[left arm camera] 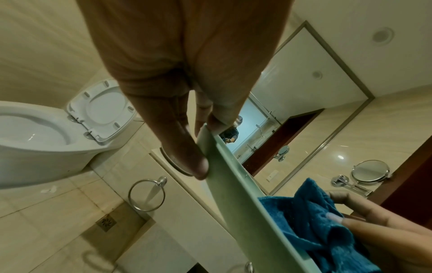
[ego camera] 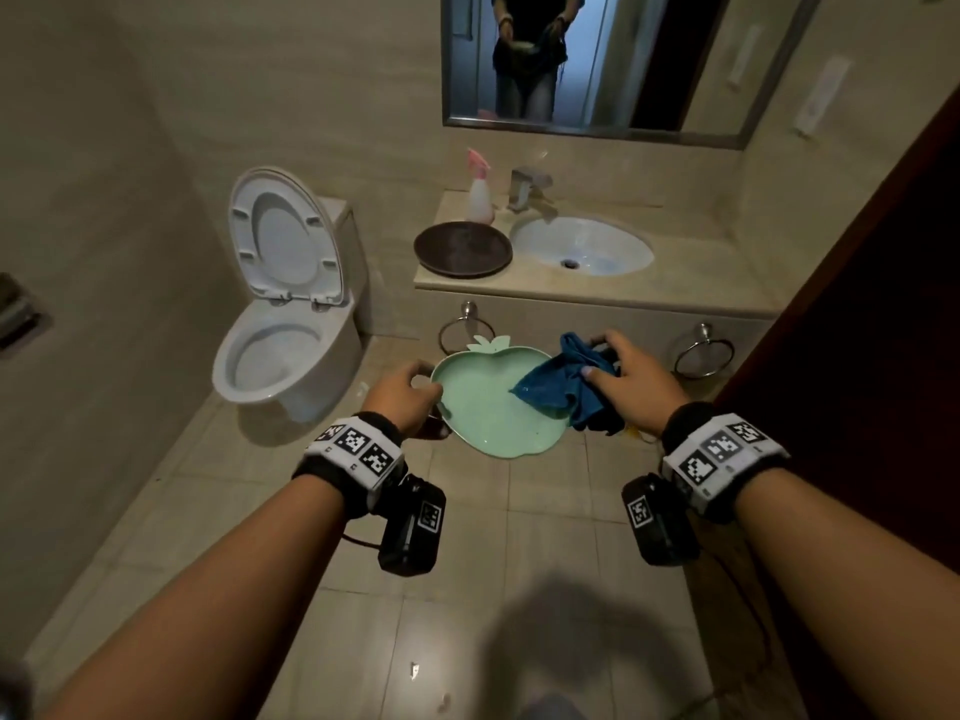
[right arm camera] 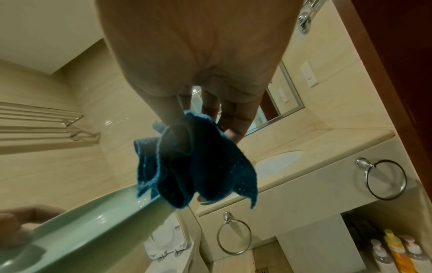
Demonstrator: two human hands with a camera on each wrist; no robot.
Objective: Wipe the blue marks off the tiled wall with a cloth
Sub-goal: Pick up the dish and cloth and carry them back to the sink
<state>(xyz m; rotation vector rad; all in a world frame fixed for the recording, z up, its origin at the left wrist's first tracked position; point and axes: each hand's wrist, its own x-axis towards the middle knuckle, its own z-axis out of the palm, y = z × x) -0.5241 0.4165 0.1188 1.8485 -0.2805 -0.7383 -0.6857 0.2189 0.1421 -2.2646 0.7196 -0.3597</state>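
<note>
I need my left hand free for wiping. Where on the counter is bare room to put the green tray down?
The countertop is bare right of the sink, up to the side wall. The left end is crowded: a dark round plate and a spray bottle fill it. The front edge strip looks too narrow for the green tray.

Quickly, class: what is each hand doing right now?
Left hand: grips the pale green apple-shaped plastic tray by its rim.
Right hand: holds the crumpled blue cloth.
</note>
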